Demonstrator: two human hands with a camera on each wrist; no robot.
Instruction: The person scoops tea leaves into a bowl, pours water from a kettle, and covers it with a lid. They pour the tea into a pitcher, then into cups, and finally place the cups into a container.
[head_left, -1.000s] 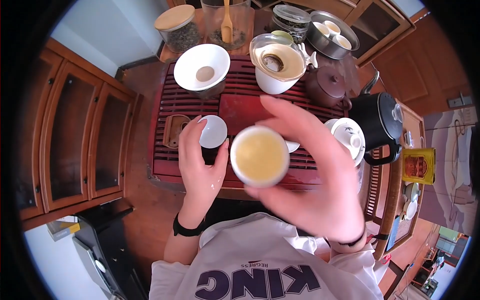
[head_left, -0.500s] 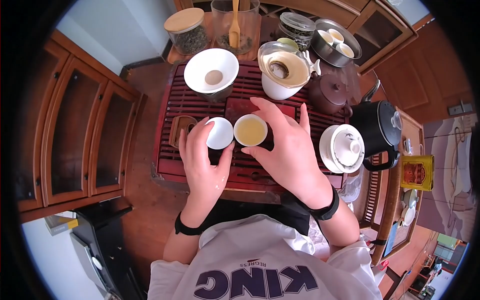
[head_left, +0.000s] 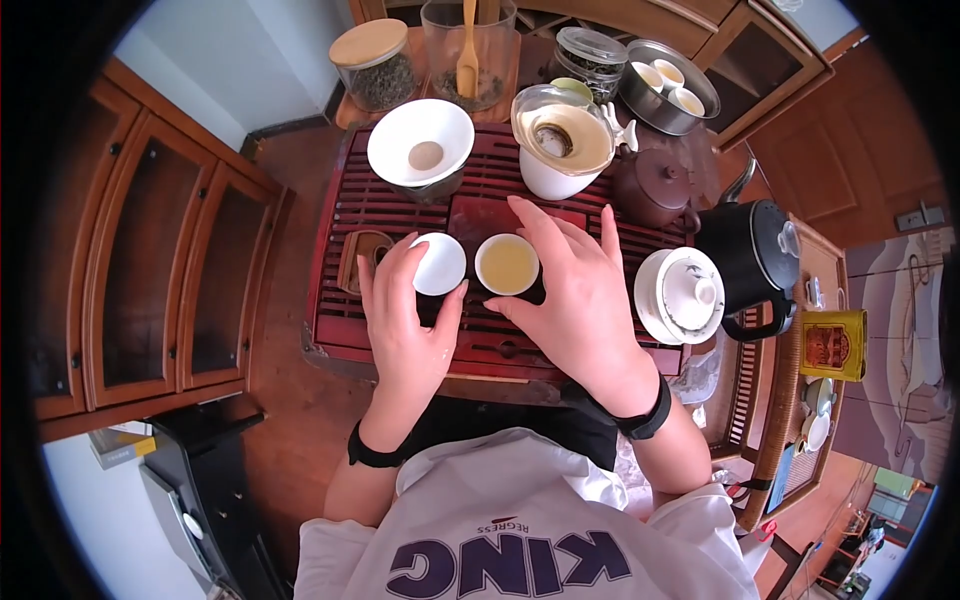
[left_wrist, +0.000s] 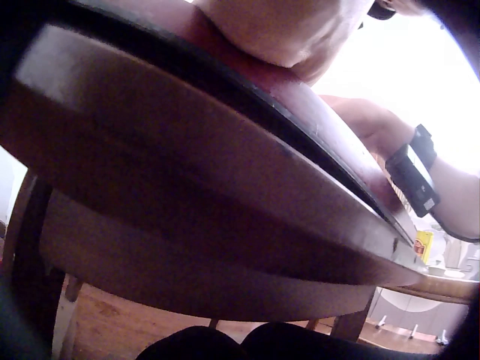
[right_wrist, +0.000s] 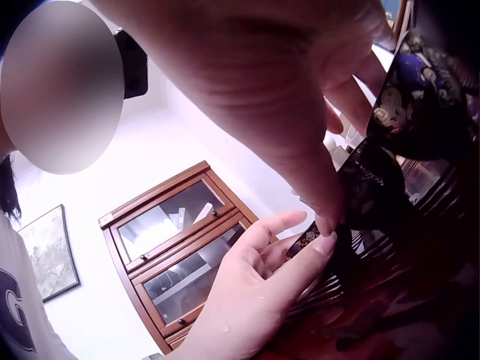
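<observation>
My left hand [head_left: 408, 320] grips a small cup [head_left: 440, 265] with a white inside, thumb and fingers on either side of its rim. Just right of it, a matching cup [head_left: 507, 265] of pale yellow tea sits between the thumb and curled fingers of my right hand [head_left: 590, 320]. A narrow gap parts the two cups, low over the front of the slatted red tea tray [head_left: 350, 340]. From the right wrist, the tea cup's dark patterned outside [right_wrist: 371, 184] shows below my right hand [right_wrist: 262, 97]. In the left wrist view, the tray edge hides the cups.
Behind stand a wide white strainer [head_left: 421, 140] on a dark vessel, a white pitcher with strainer [head_left: 560, 150] and a brown teapot [head_left: 655, 185]. On the right are a lidded white gaiwan [head_left: 685, 298] and black kettle [head_left: 750, 260]. A wooden piece [head_left: 362, 260] lies left.
My right hand has brought the tea cup down from close to the head camera to beside the left cup. Since half a second ago, the tea cup has shifted slightly right, widening the gap.
</observation>
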